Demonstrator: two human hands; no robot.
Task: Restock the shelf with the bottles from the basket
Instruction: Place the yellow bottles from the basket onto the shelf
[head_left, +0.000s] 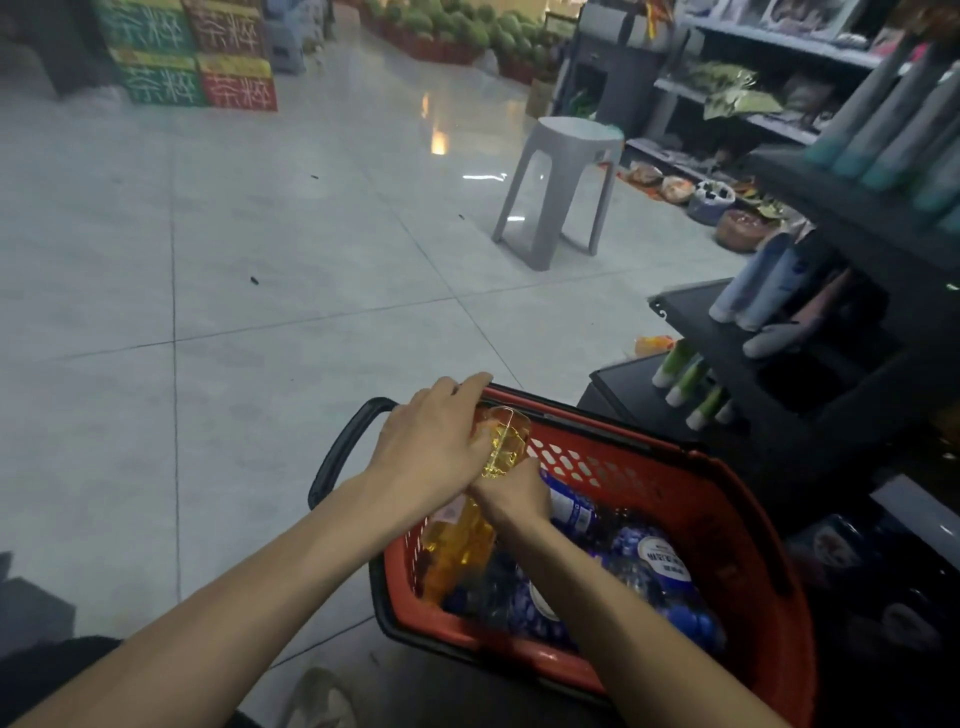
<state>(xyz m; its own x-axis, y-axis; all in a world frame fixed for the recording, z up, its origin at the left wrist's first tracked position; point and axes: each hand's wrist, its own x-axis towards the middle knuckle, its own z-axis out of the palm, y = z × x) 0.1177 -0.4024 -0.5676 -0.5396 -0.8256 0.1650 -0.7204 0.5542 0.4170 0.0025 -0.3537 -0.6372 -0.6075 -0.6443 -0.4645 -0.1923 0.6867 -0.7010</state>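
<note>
Head view: red basket (727, 483) on the floor, black handle (337, 457) folded out to the left. Inside are one yellow bottle (457, 545) and a pile of blue bottles (649, 566) lying flat. The yellow bottle sits tilted at the basket's left end, lower end down among the blue ones, upper end up by the far rim. Left hand (431, 447) is on its upper part, fingers curled over it. Right hand (514, 493) grips it mid-body, fingers mostly hidden behind the bottle. Black shelf (779, 374) just right of the basket, holding green-and-white tubes (685, 379) low and grey tubes (758, 291) above. Beyond: grey stool (566, 182), then stacked crates (192, 57) and melons (467, 26), blurred.
</note>
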